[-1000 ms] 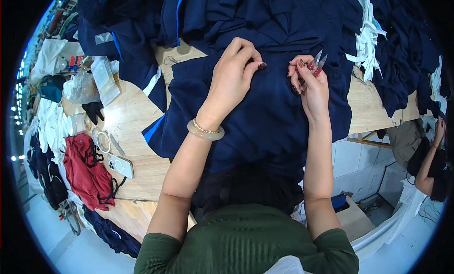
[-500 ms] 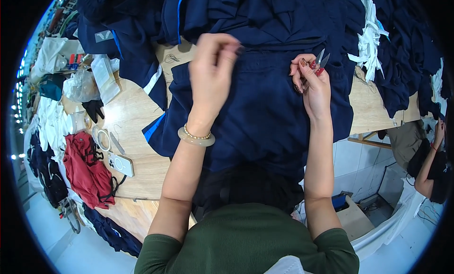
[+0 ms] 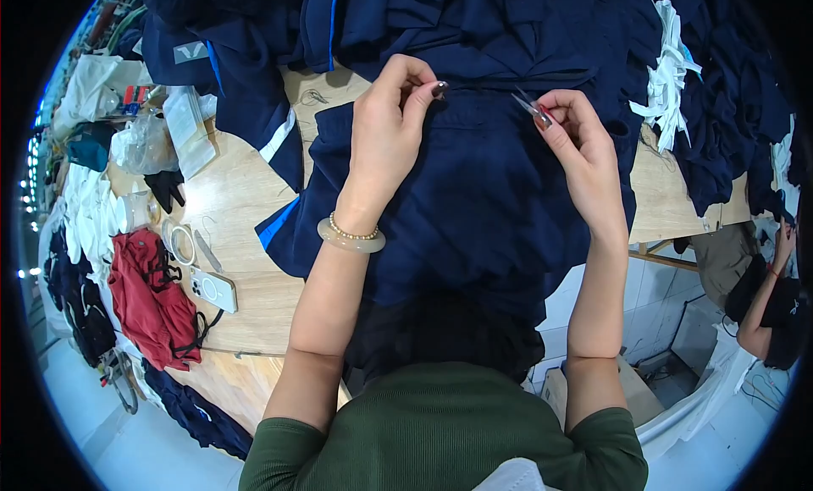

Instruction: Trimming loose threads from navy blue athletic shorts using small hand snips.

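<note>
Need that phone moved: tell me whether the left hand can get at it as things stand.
Probably yes: the phone lies uncovered on the table, left of the left hand, which pinches the navy garment.

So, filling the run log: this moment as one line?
left hand: pinching garment | right hand: holding snips | table

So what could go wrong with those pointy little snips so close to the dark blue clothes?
The small snips in the right hand point toward the left hand, which pinches the navy garment close by, so a slip might nick a fingertip. The tips also sit right over the fabric, so they could cut the cloth. Part of the garment hangs over the edge of the wooden table and might slide off.
</note>
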`<action>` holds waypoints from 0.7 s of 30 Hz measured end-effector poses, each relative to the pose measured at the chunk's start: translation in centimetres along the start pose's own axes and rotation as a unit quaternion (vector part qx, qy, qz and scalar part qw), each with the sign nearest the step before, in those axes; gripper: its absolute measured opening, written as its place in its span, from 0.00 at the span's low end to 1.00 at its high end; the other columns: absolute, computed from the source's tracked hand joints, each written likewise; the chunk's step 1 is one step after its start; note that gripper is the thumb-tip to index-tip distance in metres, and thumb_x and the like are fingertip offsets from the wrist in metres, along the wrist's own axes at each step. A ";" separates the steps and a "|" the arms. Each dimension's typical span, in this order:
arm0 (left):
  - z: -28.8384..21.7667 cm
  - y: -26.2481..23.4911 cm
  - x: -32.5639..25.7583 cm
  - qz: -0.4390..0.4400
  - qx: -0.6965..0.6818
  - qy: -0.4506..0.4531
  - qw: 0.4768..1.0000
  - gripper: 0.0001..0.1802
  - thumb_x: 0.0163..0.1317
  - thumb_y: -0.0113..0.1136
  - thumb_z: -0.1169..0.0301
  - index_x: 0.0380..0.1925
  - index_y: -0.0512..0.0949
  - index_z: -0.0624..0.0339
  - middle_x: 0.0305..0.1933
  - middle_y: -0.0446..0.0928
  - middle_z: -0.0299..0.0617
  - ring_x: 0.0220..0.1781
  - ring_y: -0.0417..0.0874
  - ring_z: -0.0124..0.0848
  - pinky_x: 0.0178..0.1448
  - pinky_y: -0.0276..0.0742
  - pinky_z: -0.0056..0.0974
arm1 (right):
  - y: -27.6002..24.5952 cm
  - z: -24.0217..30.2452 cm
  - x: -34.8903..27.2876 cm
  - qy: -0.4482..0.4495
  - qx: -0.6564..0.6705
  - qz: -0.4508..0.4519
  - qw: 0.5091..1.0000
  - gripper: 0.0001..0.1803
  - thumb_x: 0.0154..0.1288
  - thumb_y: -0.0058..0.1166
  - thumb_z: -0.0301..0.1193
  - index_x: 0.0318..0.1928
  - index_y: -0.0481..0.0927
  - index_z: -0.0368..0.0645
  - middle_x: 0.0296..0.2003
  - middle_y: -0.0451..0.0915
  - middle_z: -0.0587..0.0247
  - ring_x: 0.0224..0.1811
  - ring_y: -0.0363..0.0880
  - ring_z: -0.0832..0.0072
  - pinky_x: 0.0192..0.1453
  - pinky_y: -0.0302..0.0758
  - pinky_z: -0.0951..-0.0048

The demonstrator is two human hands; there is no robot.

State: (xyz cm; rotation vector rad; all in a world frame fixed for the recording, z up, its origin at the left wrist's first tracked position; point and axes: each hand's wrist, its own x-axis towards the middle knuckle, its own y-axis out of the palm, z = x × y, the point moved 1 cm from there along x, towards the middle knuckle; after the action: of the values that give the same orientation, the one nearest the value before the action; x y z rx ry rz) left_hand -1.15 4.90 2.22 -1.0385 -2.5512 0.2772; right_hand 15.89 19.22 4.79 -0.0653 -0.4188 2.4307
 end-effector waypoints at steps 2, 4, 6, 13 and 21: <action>-0.5 0.0 -0.1 -0.040 -0.016 -0.017 0.999 0.05 0.63 0.59 0.79 0.39 0.76 0.64 0.34 0.77 0.38 0.35 0.78 0.23 0.41 0.74 0.29 | -0.1 0.4 -0.2 0.005 -0.013 0.000 1.000 0.11 0.68 0.57 0.32 0.44 0.76 0.38 0.29 0.74 0.70 0.31 0.68 0.84 0.36 0.66 0.82; -0.9 -0.3 -0.1 0.008 0.021 0.011 1.000 0.07 0.61 0.60 0.79 0.40 0.77 0.63 0.34 0.76 0.38 0.36 0.78 0.25 0.42 0.74 0.30 | -0.1 0.5 -0.2 0.009 -0.025 -0.001 1.000 0.11 0.66 0.59 0.31 0.44 0.76 0.39 0.30 0.75 0.71 0.31 0.68 0.84 0.36 0.65 0.82; -0.9 -0.2 -0.2 0.056 0.059 0.041 0.996 0.09 0.59 0.62 0.78 0.40 0.78 0.62 0.35 0.75 0.37 0.37 0.78 0.27 0.43 0.74 0.31 | -0.2 0.1 -0.2 0.019 -0.009 -0.003 1.000 0.11 0.65 0.60 0.30 0.45 0.76 0.39 0.30 0.75 0.71 0.31 0.69 0.85 0.37 0.66 0.82; -0.4 1.1 -0.3 0.095 0.134 0.134 0.977 0.08 0.54 0.65 0.77 0.35 0.79 0.61 0.36 0.72 0.39 0.38 0.76 0.37 0.44 0.75 0.37 | 0.0 0.1 0.1 0.014 0.011 -0.001 1.000 0.12 0.64 0.61 0.29 0.45 0.77 0.38 0.29 0.75 0.71 0.31 0.69 0.86 0.37 0.66 0.83; -1.2 1.6 -0.3 0.054 0.065 0.008 0.996 0.03 0.62 0.61 0.76 0.35 0.78 0.64 0.36 0.74 0.39 0.37 0.78 0.29 0.43 0.73 0.31 | -0.9 0.0 0.2 -0.007 0.005 -0.018 1.000 0.12 0.63 0.62 0.28 0.44 0.78 0.38 0.29 0.74 0.73 0.31 0.67 0.86 0.38 0.64 0.85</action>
State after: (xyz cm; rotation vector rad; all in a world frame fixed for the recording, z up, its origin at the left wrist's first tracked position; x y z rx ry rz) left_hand 0.61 5.88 2.76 -1.1243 -2.4309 0.4566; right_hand 16.28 20.04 5.14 -0.0361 -0.4109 2.3998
